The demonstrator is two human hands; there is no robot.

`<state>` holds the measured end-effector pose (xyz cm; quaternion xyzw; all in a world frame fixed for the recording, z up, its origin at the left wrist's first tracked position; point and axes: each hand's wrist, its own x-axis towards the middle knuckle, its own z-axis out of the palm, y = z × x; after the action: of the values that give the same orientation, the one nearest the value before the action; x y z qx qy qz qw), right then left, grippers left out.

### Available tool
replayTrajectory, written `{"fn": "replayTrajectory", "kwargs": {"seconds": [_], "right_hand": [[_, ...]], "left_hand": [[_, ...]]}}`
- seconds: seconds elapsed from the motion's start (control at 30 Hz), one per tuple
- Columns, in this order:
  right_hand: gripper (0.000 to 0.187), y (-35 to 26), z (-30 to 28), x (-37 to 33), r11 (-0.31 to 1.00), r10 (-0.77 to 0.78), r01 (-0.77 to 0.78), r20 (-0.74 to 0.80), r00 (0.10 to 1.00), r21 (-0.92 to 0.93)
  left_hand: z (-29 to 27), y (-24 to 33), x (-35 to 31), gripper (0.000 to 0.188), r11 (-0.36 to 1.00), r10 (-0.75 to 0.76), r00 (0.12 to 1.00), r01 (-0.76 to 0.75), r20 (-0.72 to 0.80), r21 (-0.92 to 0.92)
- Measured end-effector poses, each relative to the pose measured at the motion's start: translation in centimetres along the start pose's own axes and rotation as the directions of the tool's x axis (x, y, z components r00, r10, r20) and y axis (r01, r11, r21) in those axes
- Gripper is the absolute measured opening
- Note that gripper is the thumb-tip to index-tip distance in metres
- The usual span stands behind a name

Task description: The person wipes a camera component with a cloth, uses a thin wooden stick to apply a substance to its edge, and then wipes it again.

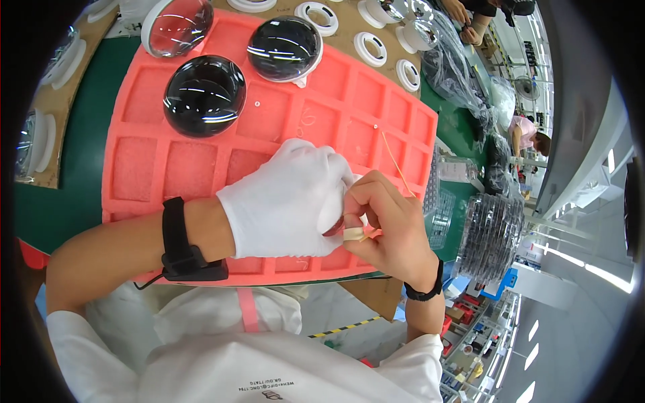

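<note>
My left hand (292, 201), in a white glove, is closed with its fingers curled over a small object that is mostly hidden. Only a dark reddish edge (333, 227) shows beneath the glove. Against it, my bare right hand (386, 225) makes a pinch, and a pale cream band (353, 234) shows at its fingertips. What that pinch holds cannot be made out. Both hands are over a pink compartment tray (134, 168). Beyond them on the tray are a glossy black dome (205, 96), a black dome with a white base (285, 48) and a see-through dome (177, 28).
White rings (370, 49) lie on cardboard at the far side. Stacked clear plastic trays (489, 238) stand at right on the green table (80, 168). A thin yellow strip (396, 163) lies on the pink tray. Another person's hands (465, 23) are at far right.
</note>
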<state>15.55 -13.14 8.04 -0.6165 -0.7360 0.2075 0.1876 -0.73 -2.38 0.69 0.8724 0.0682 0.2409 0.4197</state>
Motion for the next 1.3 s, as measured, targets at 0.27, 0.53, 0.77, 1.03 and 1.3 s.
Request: {"fn": "replayTrajectory", "kwargs": {"seconds": [0.27,0.53,0.77,1.03,1.3], "right_hand": [[0.026,0.0,0.1,-0.6,0.998,-0.064,0.064,-0.024,0.998,0.001],[0.023,0.0,-0.1,-1.3,0.992,-0.041,0.039,0.011,0.999,0.118],[0.024,-0.2,0.5,-1.9,0.977,-0.059,0.055,0.009,0.998,0.208],[0.015,-3.8,-0.4,-2.4,0.915,-0.274,0.147,0.310,0.911,0.377],[0.019,-1.1,-2.1,-2.1,0.946,-0.127,0.063,0.184,0.975,0.318]], "left_hand": [[0.3,0.2,0.1,0.033,0.994,0.010,1.000,-0.011,0.011,0.106],[0.5,0.4,0.4,0.014,0.999,-0.008,0.999,0.010,-0.044,0.034],[0.2,0.3,0.4,0.013,1.000,-0.020,1.000,0.020,0.000,-0.006],[-0.1,0.0,0.1,0.048,0.997,-0.001,0.999,-0.003,-0.051,-0.081],[-0.7,0.5,0.2,0.056,0.998,-0.021,1.000,0.022,0.011,-0.055]]}}
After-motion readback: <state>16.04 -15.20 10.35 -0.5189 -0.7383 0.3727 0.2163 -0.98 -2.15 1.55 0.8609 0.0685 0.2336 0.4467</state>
